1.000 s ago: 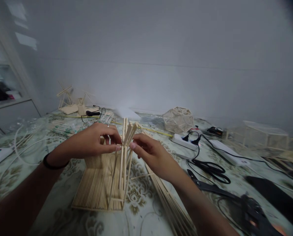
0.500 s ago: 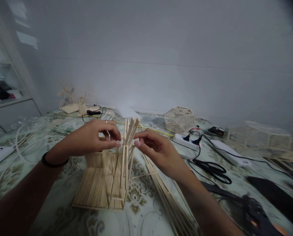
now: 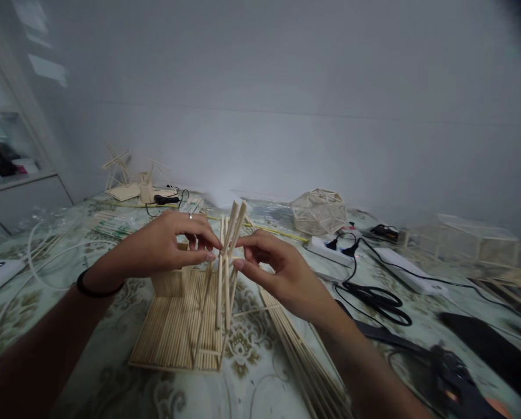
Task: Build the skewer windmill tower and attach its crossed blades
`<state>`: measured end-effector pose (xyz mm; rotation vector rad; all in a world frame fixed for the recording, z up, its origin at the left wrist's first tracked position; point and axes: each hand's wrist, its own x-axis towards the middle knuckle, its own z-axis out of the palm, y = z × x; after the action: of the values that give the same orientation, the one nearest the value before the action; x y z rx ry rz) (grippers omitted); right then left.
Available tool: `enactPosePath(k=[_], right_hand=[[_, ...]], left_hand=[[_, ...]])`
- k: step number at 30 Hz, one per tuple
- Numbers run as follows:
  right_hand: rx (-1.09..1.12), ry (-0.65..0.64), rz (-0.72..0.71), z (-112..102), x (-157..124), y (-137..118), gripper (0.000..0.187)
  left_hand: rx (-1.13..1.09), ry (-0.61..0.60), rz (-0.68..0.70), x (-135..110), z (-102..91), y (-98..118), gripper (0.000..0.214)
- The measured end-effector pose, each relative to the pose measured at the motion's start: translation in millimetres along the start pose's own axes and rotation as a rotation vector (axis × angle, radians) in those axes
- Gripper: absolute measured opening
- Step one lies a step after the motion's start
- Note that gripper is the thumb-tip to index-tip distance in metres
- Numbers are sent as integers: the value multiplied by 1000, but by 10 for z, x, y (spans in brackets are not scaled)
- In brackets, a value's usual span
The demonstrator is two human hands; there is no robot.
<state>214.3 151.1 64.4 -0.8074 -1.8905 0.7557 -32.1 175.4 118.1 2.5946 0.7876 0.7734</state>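
On my feed the left hand [image 3: 164, 247] and right hand [image 3: 282, 273] meet over the middle of the table [image 3: 251, 384], each pinching the upright sticks [image 3: 226, 262] between thumb and forefinger, the other fingers loosely curled behind. I read the two-sided pinch as what holds those thin sticks vertical, since their tops fan apart above the fingertips. Their lower ends come down at the front right corner of the flat stick base [image 3: 173, 331], which has a low stick wall [image 3: 167, 283] at its back. A pile of loose sticks [image 3: 306, 364] lies just beside the base under the right wrist, within reach; scissors [image 3: 376, 299] lie further right
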Motion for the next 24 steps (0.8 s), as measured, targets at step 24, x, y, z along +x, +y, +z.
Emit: enactPosePath(k=[24], right_hand=[[4, -53, 58, 17, 18, -17, 18]], left_hand=[[4, 3, 3, 19, 36, 34, 18]])
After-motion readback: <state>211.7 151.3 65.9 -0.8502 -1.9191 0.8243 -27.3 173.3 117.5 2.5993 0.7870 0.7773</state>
